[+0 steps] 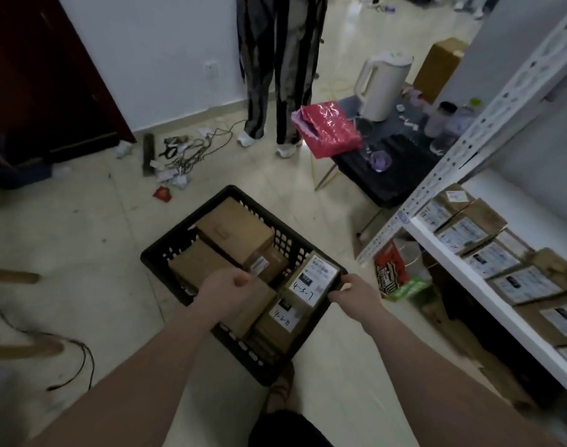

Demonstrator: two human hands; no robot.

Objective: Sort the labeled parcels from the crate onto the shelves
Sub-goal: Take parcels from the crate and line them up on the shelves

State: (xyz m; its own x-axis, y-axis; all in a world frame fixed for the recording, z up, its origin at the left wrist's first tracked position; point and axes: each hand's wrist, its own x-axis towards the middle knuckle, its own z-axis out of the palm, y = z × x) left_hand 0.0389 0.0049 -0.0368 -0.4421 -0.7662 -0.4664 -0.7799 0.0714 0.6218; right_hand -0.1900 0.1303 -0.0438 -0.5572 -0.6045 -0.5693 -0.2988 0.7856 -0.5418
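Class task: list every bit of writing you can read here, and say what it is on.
"4-3-7": handwritten on the label of the parcel at the crate's right corner.
"4-2-11": handwritten on the neighbouring parcel's label, nearer the camera.
Printed text on these labels and on the shelf parcels: too blurred to read.

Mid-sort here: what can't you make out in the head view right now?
Head view:
- What, if anything, the left hand holds: hidden under its knuckles.
- Shelf parcels, label print: blurred, too small.
- Crate bottom layer: covered by upper parcels.
- Shelf: cut off at right edge.
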